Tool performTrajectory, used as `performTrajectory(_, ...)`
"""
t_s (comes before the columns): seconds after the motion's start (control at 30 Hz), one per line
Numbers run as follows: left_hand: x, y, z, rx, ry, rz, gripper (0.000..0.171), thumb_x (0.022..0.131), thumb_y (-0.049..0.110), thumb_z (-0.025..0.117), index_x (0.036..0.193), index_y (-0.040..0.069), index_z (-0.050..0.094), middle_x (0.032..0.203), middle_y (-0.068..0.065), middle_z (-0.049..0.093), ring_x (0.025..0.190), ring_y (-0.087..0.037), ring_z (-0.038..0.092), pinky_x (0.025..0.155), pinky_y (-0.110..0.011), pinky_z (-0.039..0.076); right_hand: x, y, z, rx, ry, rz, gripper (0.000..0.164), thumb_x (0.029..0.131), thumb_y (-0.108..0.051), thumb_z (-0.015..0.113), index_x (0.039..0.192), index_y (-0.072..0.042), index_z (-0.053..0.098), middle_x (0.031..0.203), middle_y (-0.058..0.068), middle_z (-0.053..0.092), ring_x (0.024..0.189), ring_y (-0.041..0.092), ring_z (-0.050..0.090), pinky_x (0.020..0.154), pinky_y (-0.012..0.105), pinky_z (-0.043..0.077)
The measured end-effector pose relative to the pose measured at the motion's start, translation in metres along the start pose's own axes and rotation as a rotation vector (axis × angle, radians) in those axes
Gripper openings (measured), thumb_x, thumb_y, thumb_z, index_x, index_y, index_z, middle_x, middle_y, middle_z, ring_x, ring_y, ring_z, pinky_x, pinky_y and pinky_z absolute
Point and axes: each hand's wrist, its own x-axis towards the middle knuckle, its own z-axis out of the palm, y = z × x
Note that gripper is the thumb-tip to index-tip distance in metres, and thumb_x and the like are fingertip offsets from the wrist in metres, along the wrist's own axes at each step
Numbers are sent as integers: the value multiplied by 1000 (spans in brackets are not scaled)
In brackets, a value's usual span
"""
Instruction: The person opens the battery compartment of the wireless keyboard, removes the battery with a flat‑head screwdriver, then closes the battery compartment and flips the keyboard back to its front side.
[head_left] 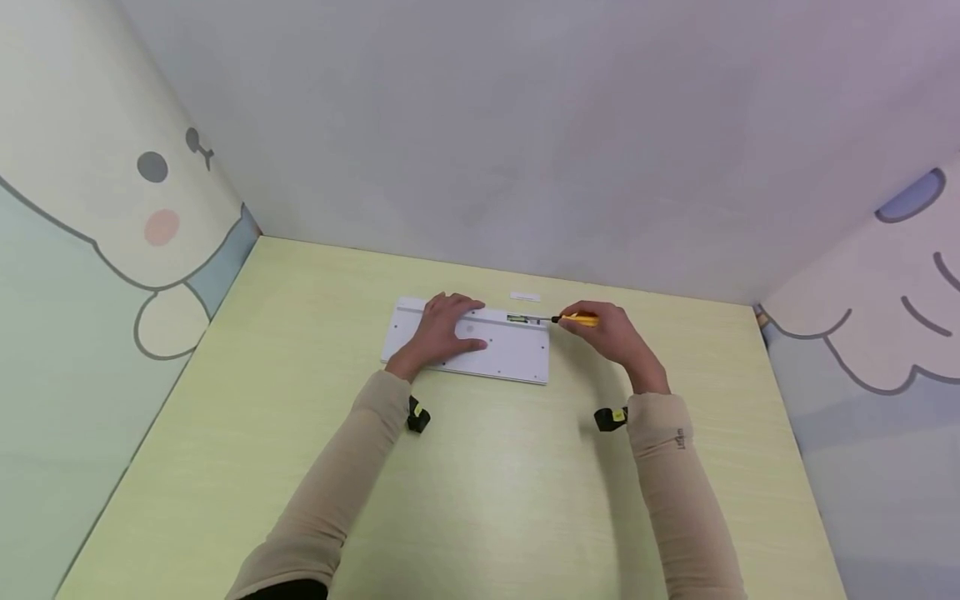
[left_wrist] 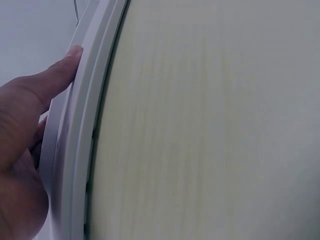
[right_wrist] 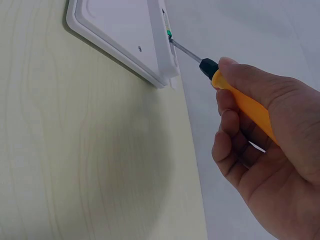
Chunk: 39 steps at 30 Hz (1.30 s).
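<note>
Backing everything up is the pale wall [head_left: 487, 125], with the counter [head_left: 480, 508] running up to it. A white panel [head_left: 510, 354] lies flat near the wall side of the counter, slotted ridge on the far edge and slot facing up, which I'd guess is so the slot is easy to get at. The left hand [head_left: 442, 327] is spread wide across its left half, thumb out, probably bracing it so it doesn't skid around. The right hand [head_left: 611, 333] has its thumb and fingers wrapped round a yellow screwdriver [right_wrist: 247, 107], coming in low from the right, I reckon because the slot runs lengthwise along that ridge. A little white strip [head_left: 525, 297] sits just behind the panel, maybe parked there to be out of the way. Smallest is a green bit [right_wrist: 169, 34] in the slot, possibly a battery. The tip's right by it; can't tell if they're touching.
</note>
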Motion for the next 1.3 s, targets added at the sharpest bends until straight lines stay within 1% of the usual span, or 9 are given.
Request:
performTrajectory(0.23,0,1,-1,7,-6,-6,73,86,46,80,149,23,51,151,-5,52,149,-27,39,134,-47,6,-1,3,2,41,-2,-6,34,98,-46,65,117,-20,74,122,7,70,98,25,56,82,32,47)
performTrajectory(0.43,-2,2,-1,1,-11,-9,73,86,46,80,149,22,51,151,-6,52,149,-28,39,135,-47,6,-2,3,3,66,5,-7,35,97,-46,66,117,-19,74,121,8,71,98,24,56,81,32,47)
performTrajectory(0.7,-2,1,-1,4,-5,-7,73,86,45,80,149,22,51,151,-6,52,149,-28,39,135,-47,5,-1,4,5,84,12,-7,36,98,-47,66,116,-18,75,120,7,71,95,24,55,79,32,47)
performTrajectory(1.3,-1,2,-1,-6,-5,-5,73,86,45,80,149,22,51,151,-6,52,149,-28,38,135,-47,5,-1,4,3,93,17,-2,37,98,-46,65,118,-15,74,120,9,71,95,25,56,79,32,47)
